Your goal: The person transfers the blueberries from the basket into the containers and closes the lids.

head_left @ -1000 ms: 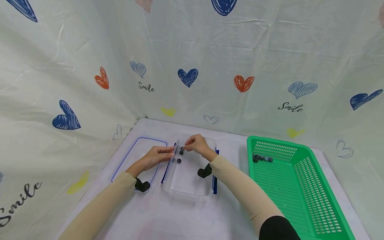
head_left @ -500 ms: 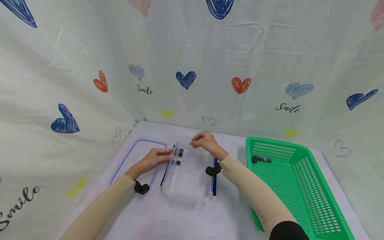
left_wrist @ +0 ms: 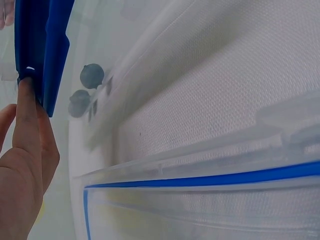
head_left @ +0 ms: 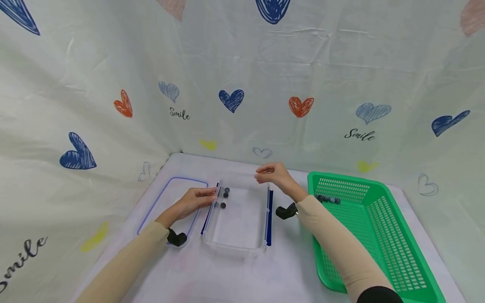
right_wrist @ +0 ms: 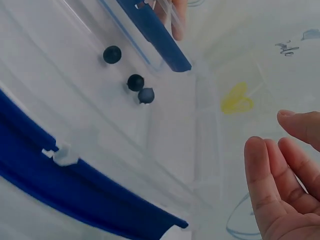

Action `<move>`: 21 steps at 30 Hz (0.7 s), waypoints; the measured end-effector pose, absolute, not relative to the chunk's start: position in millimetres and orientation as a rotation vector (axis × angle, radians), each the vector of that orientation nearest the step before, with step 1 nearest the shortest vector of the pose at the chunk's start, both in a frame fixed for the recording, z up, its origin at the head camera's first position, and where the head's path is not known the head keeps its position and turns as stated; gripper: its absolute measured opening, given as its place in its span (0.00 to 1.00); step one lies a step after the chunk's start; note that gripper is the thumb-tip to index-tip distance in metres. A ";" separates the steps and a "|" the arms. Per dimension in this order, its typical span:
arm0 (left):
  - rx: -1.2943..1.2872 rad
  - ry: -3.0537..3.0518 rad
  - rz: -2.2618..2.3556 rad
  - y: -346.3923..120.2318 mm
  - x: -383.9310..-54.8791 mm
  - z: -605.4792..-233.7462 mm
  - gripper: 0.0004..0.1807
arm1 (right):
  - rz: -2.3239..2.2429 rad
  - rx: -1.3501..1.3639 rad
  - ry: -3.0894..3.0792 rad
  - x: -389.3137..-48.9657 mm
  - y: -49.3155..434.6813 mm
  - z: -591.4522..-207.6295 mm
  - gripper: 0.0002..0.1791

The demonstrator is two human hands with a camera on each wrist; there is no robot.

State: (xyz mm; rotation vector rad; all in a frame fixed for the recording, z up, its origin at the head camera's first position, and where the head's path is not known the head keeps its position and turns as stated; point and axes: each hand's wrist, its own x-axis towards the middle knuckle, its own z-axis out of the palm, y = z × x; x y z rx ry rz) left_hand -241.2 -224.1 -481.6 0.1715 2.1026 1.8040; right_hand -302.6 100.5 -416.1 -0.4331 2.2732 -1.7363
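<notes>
A: Berries, first. Where were they?
B: Three berries (right_wrist: 135,82) sat inside the box near its left wall; two appeared to touch, the third lay nearer the person.
A: Box?
B: The box (head_left: 235,247) stood upright, lidless, long axis running away from the person.
A: Hands?
B: The left hand (head_left: 193,201) was at the left wall, fingers nearly straight, touching the blue clip (left_wrist: 56,55). The right hand (head_left: 278,176) hung by the far right corner, thumb and fingertips narrowly apart, nothing visible between.
A: Which hand was nearer the other berries?
B: The right. That clump (head_left: 331,200) lay right of its fingertips and somewhat nearer the person, strung left to right; count unclear. It sat in the far left corner of the basket (head_left: 363,235).
A: Farther out?
B: The lid (head_left: 170,200) lay flat, left of the box. Behind the table (head_left: 242,277) rose a heart-printed sheet (head_left: 265,54).
</notes>
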 end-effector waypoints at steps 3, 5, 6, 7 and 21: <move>0.165 2.111 1.800 -224.7 -240.5 -480.5 0.30 | -1.767 -0.415 2.268 -302.6 111.8 -414.0 0.14; 0.165 2.113 1.802 -225.0 -239.9 -479.0 0.30 | -1.782 -0.400 2.264 -302.8 118.8 -412.8 0.15; 0.168 2.112 1.803 -225.0 -239.8 -478.5 0.30 | -1.790 -0.389 2.261 -302.9 122.1 -412.2 0.15; 0.166 2.110 1.808 -225.0 -239.6 -477.8 0.30 | -1.795 -0.380 2.263 -303.0 125.3 -411.7 0.15; 0.146 2.117 1.788 -223.5 -241.7 -481.5 0.30 | -1.815 -0.254 2.315 -298.4 169.8 -409.3 0.20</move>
